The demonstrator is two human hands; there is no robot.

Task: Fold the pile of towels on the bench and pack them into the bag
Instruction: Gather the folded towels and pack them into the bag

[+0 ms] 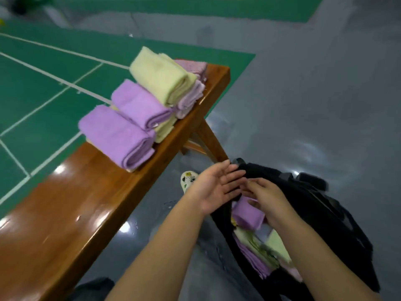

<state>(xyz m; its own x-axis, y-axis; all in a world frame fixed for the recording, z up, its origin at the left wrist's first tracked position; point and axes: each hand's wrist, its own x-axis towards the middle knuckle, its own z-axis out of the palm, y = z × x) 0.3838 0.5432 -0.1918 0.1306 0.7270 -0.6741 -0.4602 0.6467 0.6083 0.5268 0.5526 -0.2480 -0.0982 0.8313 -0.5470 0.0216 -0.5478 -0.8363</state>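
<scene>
Several folded towels lie in a row on the brown wooden bench: a purple one nearest me, another purple one, a pale yellow one on top, pink ones behind. A black bag stands open on the floor to the bench's right, with folded purple and yellow towels inside. My left hand hovers at the bag's mouth with straight fingers, palm up. My right hand reaches into the bag, its fingers on a folded purple towel; whether they grip it is unclear.
The bench's leg slants down just behind the bag. A patterned shoe shows on the grey floor between bench and bag. A green court with white lines lies left of the bench.
</scene>
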